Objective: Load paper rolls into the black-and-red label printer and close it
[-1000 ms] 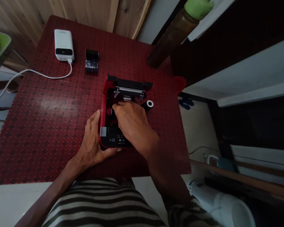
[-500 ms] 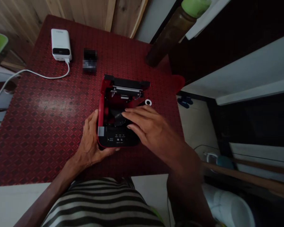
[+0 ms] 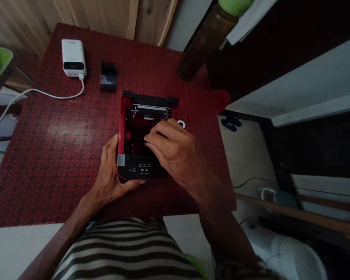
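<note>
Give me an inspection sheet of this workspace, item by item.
surface: red diamond-patterned table cover
job's things: open red-and-black printer, inner compartment exposed; white ring beside it, partly behind the right hand
clutter: white power bank; small black object, too blurred to identify
grippers: left hand holds the printer's near left corner; right hand has its fingers over the compartment
cables: white cable runs from the power bank off the table's left edge
surroundings: wooden plank wall; brown bottle with green top at the far edge
</note>
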A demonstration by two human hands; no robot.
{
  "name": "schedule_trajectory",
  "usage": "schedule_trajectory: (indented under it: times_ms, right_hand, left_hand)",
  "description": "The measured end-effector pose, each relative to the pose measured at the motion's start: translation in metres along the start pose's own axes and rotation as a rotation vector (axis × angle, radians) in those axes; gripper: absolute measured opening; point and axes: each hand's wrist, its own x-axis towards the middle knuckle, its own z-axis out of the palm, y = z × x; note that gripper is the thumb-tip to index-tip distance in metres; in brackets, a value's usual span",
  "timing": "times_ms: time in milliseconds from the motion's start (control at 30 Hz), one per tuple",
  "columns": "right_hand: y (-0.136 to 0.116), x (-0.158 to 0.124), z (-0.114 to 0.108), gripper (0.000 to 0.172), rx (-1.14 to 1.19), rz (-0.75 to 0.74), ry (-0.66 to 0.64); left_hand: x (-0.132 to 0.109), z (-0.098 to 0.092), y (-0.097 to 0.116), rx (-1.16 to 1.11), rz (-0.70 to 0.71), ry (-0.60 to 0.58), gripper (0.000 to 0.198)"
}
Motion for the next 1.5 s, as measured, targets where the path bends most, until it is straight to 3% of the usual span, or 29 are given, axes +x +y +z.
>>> schedule_trajectory:
  times_ms: [133,233,400,600,833,967,1133,1300,1500]
  right_hand:
    - [-0.012,-0.017,0.006,0.028,0.115,0.056,0.037]
    - [-0.022,-0.029,0.008,0.026,0.148,0.083,0.060]
    - [-0.028,-0.040,0.004,0.020,0.115,0.060,0.118]
    - [-0.027,-0.044,0.005,0.020,0.108,0.043,0.170]
    - [-0.029,-0.047,0.009,0.021,0.148,0.036,0.214]
    - [-0.027,-0.044,-0.007,0.009,0.211,-0.002,0.236]
    - [-0.007,-0.010,-0.026,0.032,0.065,0.095,0.331]
    - [0.015,0.021,-0.008,0.042,0.033,0.175,0.267]
    - [-0.006,-0.009,-0.012,0.034,0.068,0.184,0.244]
  left_hand:
    - [-0.005,-0.008,0.001,-0.028,-0.031,-0.029,0.139]
    - [-0.005,-0.022,0.011,-0.015,-0.024,0.050,0.126]
    - [0.015,-0.042,0.037,0.124,0.052,0.163,0.054]
    - [0.030,-0.039,0.050,0.139,0.081,0.115,0.023]
    - [0.026,-0.037,0.052,0.140,0.066,0.139,0.017]
    - [0.024,-0.039,0.052,0.137,0.104,0.157,0.016]
    - [0.020,-0.044,0.048,0.126,0.151,0.138,0.021]
    - [0.016,-0.046,0.048,0.140,0.141,0.120,0.020]
    - [0.011,-0.042,0.053,0.187,0.163,0.184,0.025]
